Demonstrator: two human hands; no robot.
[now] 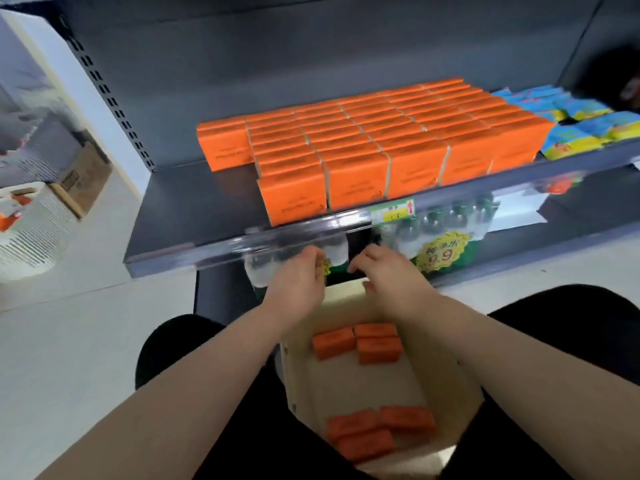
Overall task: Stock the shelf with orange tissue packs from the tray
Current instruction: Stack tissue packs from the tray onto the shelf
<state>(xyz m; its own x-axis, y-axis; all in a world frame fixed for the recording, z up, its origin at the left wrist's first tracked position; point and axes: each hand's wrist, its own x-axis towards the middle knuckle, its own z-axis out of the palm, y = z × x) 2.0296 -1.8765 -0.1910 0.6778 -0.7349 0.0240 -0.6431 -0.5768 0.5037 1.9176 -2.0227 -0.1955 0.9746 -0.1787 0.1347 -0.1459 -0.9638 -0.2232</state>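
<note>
While the left hand point(298, 276) and right hand point(388, 276) are hovering empty, fingers loosely curled, over the far end of the tray point(363, 386), the orange tissue packs point(358, 342) are lying inside it at 6 o'clock from them, probably light and squashy, inviting a gentle pinch across the long sides

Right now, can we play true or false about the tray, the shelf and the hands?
1. Six orange tissue packs lie in the tray. True.
2. The left hand holds an orange pack. False: neither it nor the right hand holds a pack.
3. On the shelf, blue and yellow packs sit right of the stocked orange packs. True.
4. Orange packs fill the shelf right to its left end. False: its front left part is bare.
5. Water bottles stand below the shelf. True.
</note>
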